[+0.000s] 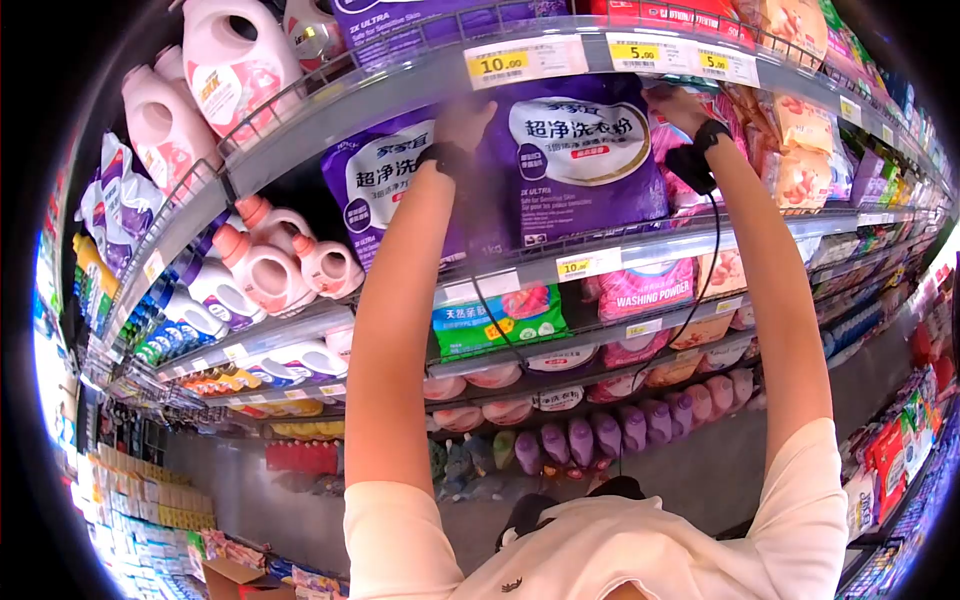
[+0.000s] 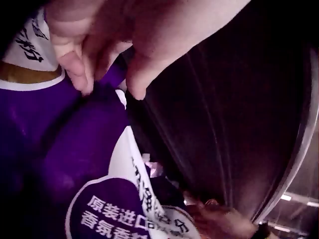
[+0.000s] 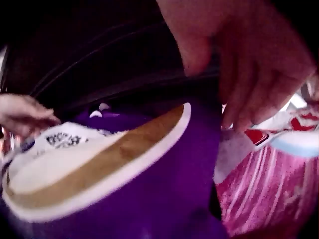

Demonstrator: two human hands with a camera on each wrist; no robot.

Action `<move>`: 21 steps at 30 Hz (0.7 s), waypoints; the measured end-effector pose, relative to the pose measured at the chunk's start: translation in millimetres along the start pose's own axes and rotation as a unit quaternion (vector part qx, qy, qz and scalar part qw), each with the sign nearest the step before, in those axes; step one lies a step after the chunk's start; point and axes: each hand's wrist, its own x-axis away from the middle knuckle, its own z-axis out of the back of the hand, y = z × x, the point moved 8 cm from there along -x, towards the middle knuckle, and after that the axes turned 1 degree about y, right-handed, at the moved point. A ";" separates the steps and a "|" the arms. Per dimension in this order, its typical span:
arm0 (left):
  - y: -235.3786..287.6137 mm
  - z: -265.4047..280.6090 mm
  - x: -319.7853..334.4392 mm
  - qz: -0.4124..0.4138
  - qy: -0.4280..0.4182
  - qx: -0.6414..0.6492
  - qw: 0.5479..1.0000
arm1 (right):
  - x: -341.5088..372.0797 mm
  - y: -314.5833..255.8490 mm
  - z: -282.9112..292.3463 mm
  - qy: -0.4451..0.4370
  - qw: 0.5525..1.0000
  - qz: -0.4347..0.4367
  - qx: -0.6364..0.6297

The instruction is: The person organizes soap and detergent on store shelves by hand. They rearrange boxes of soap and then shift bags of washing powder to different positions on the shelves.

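Two purple bags of washing powder stand side by side on the shelf, a left one point(image 1: 385, 175) and a right one point(image 1: 590, 200). Where they meet, my left hand point(image 1: 465, 122) pinches a bag's upper edge. Purple film shows between thumb point(image 2: 139, 82) and curled fingers point(image 2: 77, 72) in the left wrist view. My right hand point(image 1: 678, 108) is at the right bag's upper right corner. There its straight fingers point(image 3: 241, 99) reach down between that bag and a pink bag point(image 3: 269, 189), with the thumb point(image 3: 195, 57) held apart.
A wire rail and price-tag strip point(image 1: 525, 62) run just above my hands. Pink detergent bottles point(image 1: 265, 260) stand at the left, orange-pink packs point(image 1: 805, 140) at the right. Lower shelves hold a green pack point(image 1: 500, 322) and pink washing powder bags point(image 1: 650, 295). A cable hangs from each wrist.
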 end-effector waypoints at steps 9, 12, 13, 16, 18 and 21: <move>-9.0 -11.6 -36.8 -0.022 0.060 -0.044 0.997 | -55.4 65.2 -20.4 0.034 0.987 -0.058 -0.145; -10.7 -6.7 -38.8 0.017 0.088 0.012 0.996 | -63.8 89.8 -8.2 0.161 0.973 -0.032 -0.164; -7.6 -5.2 -39.5 0.018 0.098 0.020 0.995 | -67.2 91.6 -10.7 0.130 0.982 -0.049 -0.129; -27.0 -15.1 -38.7 0.145 0.027 0.099 0.984 | -79.2 91.4 -14.8 0.083 0.996 -0.046 -0.006; -29.7 -14.7 -44.8 0.144 0.027 0.039 0.988 | -80.7 79.9 -13.5 0.110 0.993 0.004 0.045; -29.9 -13.4 -48.8 0.117 0.044 -0.030 0.992 | -72.1 67.2 -10.5 0.083 0.997 0.004 0.003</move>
